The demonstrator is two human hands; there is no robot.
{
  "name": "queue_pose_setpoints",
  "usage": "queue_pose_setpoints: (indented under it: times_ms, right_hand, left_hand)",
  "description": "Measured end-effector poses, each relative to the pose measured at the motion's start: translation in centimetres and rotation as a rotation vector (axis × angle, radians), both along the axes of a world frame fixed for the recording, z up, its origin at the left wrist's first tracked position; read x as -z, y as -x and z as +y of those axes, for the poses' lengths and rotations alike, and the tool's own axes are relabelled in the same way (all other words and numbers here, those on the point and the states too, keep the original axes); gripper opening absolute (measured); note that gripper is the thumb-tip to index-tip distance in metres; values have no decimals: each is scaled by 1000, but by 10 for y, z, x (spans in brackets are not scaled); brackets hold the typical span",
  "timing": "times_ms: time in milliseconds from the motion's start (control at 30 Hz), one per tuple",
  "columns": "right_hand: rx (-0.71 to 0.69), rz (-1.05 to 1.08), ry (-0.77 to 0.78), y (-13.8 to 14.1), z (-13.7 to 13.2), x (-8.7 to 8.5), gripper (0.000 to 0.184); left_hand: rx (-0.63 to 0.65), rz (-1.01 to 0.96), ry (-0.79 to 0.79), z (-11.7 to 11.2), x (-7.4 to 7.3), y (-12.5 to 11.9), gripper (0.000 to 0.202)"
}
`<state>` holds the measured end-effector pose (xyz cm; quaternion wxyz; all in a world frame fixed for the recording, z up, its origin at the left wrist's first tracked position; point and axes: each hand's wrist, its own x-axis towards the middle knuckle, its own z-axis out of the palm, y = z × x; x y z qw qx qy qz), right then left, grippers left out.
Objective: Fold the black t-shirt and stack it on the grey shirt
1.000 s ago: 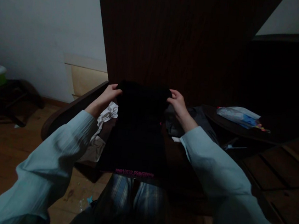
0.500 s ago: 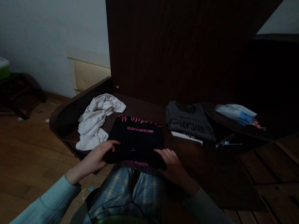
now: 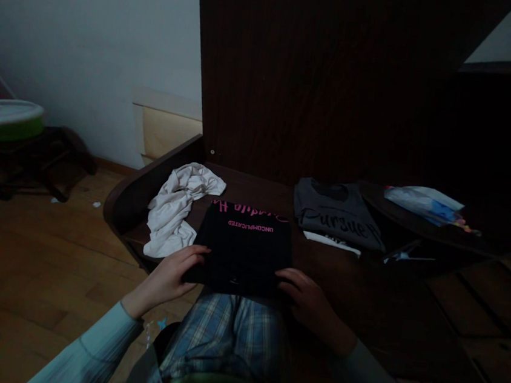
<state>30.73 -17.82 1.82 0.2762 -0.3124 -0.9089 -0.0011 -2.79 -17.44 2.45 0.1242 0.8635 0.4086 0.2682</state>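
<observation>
Left-hand grip [image 3: 177, 273] and right-hand grip [image 3: 307, 294] closed on near sides of black printed T-shirt [image 3: 249, 249], seemingly almost folded, at front of worktop [image 3: 256, 187]; grey T-shirt [image 3: 336, 209] folded; white garment [image 3: 171, 214] crumpled.

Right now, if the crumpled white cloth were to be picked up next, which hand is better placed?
Probably the left hand: it touches the left side of the folded black garment, close to the white cloth. The right hand is at the garment's opposite side, farther away.
</observation>
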Motion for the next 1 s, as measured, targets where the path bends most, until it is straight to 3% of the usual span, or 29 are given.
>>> queue_pose_setpoints:
  times_ms: [100,267,400,567,767,900,1000]
  right_hand:
    - [-2,-24,31,2,-9,0,29]
    - [71,-12,-5,5,-18,9,21]
    - [75,3,-37,7,-26,24,34]
    - [266,210,-41,5,-34,34,35]
    - [252,283,-94,8,-36,26,21]
    - [223,279,134,6,-38,11,17]
    - [366,407,309,-3,-24,-3,22]
  left_hand:
    - [17,8,-17,-6,7,0,31]
    - [-3,-65,-34,-14,23,4,25]
    - [-50,-167,2,-22,37,2,26]
    - [-96,-264,-23,-28,43,-4,10]
    - [-105,-296,-77,-29,31,-4,8]
    - [-84,-252,55,-27,9,1,13]
    - [-217,-306,139,-10,-10,7,22]
